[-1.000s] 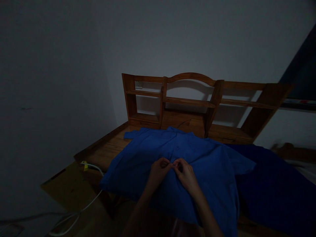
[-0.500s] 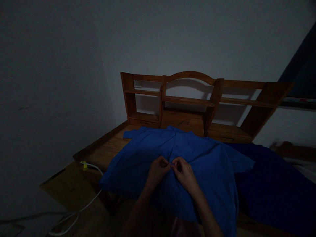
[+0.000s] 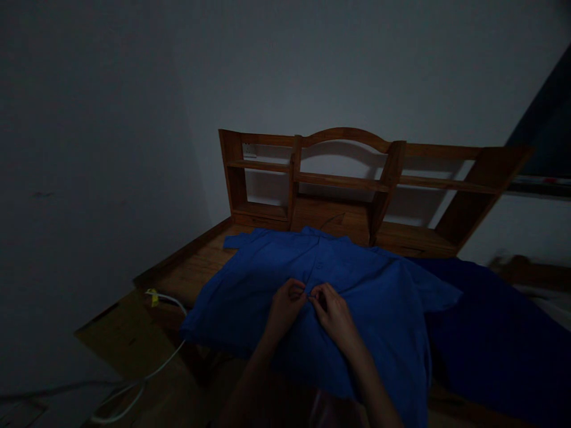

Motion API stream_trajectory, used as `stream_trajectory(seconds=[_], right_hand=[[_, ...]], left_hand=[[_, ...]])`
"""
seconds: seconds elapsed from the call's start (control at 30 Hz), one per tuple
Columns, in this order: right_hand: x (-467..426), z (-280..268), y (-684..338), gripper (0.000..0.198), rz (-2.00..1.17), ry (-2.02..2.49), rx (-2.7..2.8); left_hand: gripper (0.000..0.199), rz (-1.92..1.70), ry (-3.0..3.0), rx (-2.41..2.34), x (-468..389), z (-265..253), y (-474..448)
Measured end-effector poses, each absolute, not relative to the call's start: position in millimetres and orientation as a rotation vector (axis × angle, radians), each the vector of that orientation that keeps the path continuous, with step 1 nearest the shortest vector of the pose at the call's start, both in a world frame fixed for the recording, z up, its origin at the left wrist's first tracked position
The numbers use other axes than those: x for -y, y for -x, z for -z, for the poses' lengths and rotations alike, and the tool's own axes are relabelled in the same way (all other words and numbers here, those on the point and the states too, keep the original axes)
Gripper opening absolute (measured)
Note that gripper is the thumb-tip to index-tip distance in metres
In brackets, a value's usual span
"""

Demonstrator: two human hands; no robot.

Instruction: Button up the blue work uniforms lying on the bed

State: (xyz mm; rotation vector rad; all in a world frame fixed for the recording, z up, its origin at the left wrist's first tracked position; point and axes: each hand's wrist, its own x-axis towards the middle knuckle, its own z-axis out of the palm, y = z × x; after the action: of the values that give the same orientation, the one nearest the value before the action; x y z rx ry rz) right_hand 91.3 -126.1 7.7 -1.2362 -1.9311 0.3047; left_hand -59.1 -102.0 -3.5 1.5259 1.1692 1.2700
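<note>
A blue short-sleeved shirt (image 3: 375,297) lies spread over the wooden desk, its collar toward the shelf and its lower part hanging past the front edge. My left hand (image 3: 286,303) pinches the shirt's front placket near the middle. Close beside it, my right hand (image 3: 331,308) pinches the same strip of cloth, thumb against forefinger. The fingertips of both hands nearly meet. Whatever small part of the placket sits between them is hidden and too dark to make out. A button shows faintly on the placket above the hands.
Behind the shirt, a wooden shelf unit (image 3: 341,180) stands on the desk (image 3: 196,261) against the wall. Dark blue cloth (image 3: 495,339) lies to the right. A white cable (image 3: 165,361) with a yellow tag hangs at the left, near a cardboard box (image 3: 127,339).
Both hands stay at the same spot on the placket. The left fingers have shifted very slightly upward; the shirt lies as before.
</note>
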Motion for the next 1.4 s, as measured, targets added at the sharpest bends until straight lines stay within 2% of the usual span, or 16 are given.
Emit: stream_trajectory(seconds=[0.4, 0.73, 1.03, 1.23, 1.4], right_hand=[[132.1, -15.2, -88.1, 0.015, -0.280, 1.270, 1.931], [135.6, -15.2, -87.8, 0.021, -0.132, 1.375, 2.012], [128.7, -15.0, -92.9, 0.019, -0.352, 1.360, 1.776], [125.6, -14.8, -95.1, 0.020, -0.570, 1.308, 1.657], [125.2, -12.0, -96.1, 0.021, -0.620, 1.321, 1.620]], left_hand=[[0.021, -1.340, -1.562, -1.118, 110.7, -0.4, 56.0], [0.018, -1.326, -1.584, -1.153, 104.3, 7.1, 58.0], [0.021, -1.280, -1.551, -1.091, 107.0, 1.0, 58.7], [0.029, -1.251, -1.535, -1.070, 104.8, 5.9, 57.2], [0.026, -1.237, -1.637, -1.093, 104.9, 6.6, 56.1]])
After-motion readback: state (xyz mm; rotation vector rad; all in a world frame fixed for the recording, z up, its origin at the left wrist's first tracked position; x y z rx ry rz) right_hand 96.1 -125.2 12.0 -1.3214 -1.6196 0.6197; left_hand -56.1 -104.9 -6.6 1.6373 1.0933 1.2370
